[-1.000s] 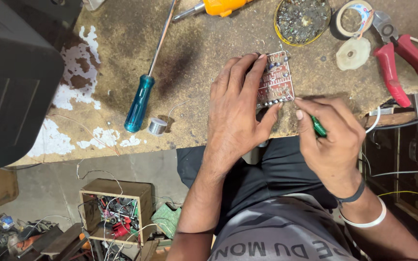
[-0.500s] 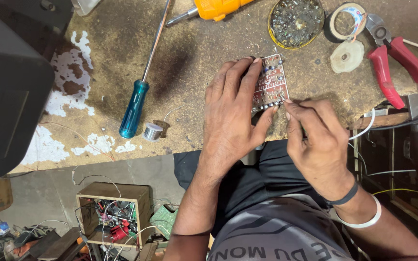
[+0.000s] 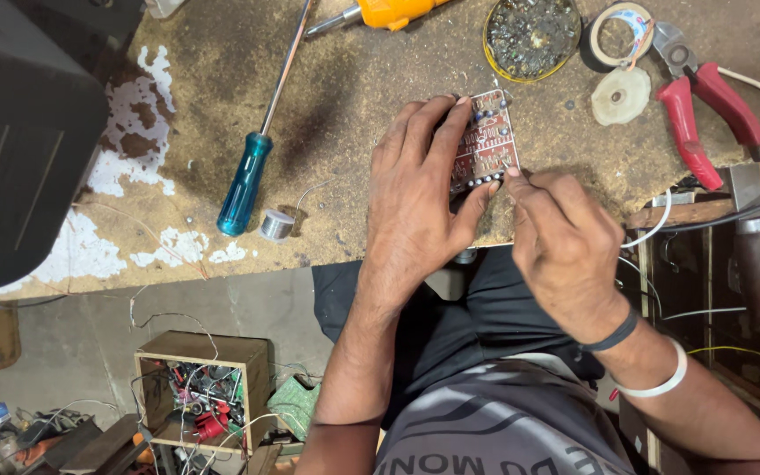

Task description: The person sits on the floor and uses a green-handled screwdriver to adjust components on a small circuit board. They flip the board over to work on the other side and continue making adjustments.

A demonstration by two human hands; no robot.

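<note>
A: Item one?
B: Circuit board (image 3: 486, 145), on the worn workbench (image 3: 362, 97), gripped at its edges by the left hand (image 3: 415, 198).
A: Right hand (image 3: 565, 246)?
B: Fingertips pinched at the board's lower corner; what they hold, cannot tell.
A: Nearby?
B: Blue-handled screwdriver (image 3: 248, 180), solder spool (image 3: 275, 225), red pliers (image 3: 705, 110), tin of parts (image 3: 531, 35).

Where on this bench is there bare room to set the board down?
Bare room lies between the blue screwdriver and the left hand, below the orange tool. Crowded: the far right, with the round tin, tape roll and red pliers.
</note>
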